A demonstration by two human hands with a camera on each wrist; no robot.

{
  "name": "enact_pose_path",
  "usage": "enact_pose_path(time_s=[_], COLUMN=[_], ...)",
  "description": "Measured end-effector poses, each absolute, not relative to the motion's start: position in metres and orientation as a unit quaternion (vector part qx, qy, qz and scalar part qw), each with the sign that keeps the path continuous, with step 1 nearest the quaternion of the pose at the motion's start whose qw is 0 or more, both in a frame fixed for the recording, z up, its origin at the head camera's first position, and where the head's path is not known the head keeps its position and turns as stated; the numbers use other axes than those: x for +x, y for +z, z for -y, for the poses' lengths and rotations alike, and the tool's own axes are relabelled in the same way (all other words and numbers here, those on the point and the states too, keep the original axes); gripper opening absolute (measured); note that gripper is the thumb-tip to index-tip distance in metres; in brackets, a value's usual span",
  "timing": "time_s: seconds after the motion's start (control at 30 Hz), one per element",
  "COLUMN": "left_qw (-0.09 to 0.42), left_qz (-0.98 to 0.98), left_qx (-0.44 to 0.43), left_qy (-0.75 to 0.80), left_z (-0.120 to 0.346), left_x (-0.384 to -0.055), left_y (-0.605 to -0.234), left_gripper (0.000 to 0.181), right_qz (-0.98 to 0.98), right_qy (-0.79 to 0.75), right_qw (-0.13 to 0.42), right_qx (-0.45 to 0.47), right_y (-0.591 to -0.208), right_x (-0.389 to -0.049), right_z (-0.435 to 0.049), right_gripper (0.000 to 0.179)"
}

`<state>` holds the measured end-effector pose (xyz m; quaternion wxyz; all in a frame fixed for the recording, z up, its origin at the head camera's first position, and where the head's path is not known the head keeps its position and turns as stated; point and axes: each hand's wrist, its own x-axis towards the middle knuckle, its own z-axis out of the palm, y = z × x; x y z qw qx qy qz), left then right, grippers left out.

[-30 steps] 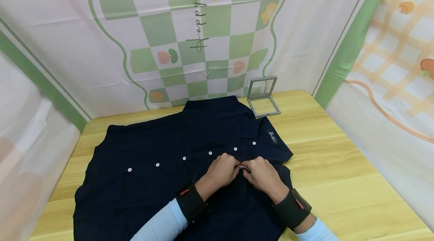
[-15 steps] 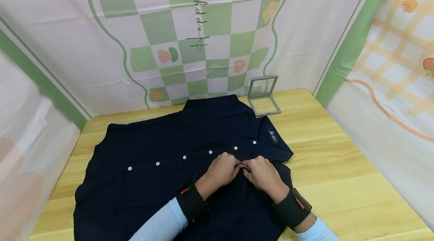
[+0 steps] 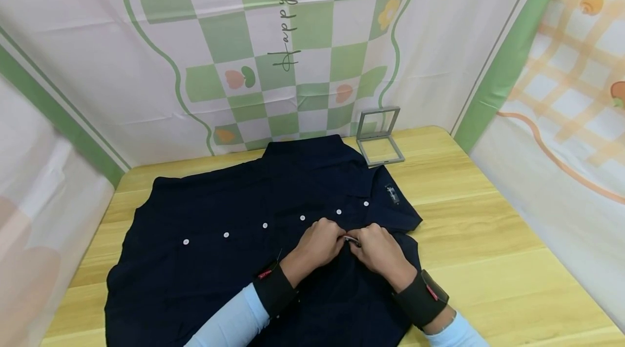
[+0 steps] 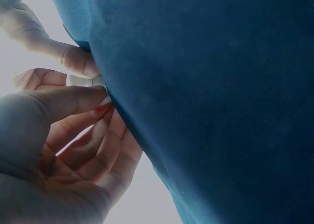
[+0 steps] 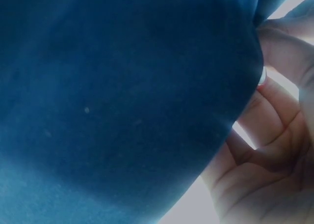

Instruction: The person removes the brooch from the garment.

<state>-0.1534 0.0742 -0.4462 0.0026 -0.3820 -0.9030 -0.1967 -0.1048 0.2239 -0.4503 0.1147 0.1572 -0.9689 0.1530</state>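
A dark navy short-sleeved shirt (image 3: 219,195) lies spread on the table with white buttons (image 3: 265,225) down its front. Over its right half, my left hand (image 3: 319,244) and right hand (image 3: 380,252) meet, thumbs close together. Between them they pinch a small, thin white piece (image 3: 350,239) with a red edge and a dark part; its kind is mostly hidden by the fingers. The left wrist view shows the white piece (image 4: 78,80) between thumbs and fingers at a fold of the shirt (image 4: 196,86). In the right wrist view, the shirt (image 5: 122,86) covers the right fingertips.
An opened grey frame-like case (image 3: 381,150) with clear panes stands at the table's back right, beside the shirt collar. The wooden table (image 3: 488,238) has rounded back corners. Patterned curtains (image 3: 312,65) hang close behind and at both sides.
Both hands stay at the same spot on the shirt with only tiny finger shifts. The head view drifts slightly.
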Motion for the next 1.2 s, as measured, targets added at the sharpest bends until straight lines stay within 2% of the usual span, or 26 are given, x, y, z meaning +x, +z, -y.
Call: enact_pose_path(time_s=[1.07, 1.2], left_qw=[0.003, -0.012], left_qz=[0.899, 0.896], left_qx=[-0.386, -0.387], left_qy=[-0.206, -0.216], left_z=[-0.0746, -0.0735], left_x=[-0.1538, -0.1556], left_y=[-0.4465, -0.4454], left_gripper=[0.014, 0.013], right_qz=[0.965, 0.964], right_qy=[0.178, 0.184], right_qw=[0.099, 0.093], right_qx=[0.166, 0.166], right_y=[-0.4501, -0.4500], right_x=[-0.1047, -0.1065], right_z=[-0.2296, -0.2306], right_gripper=[0.012, 0.010])
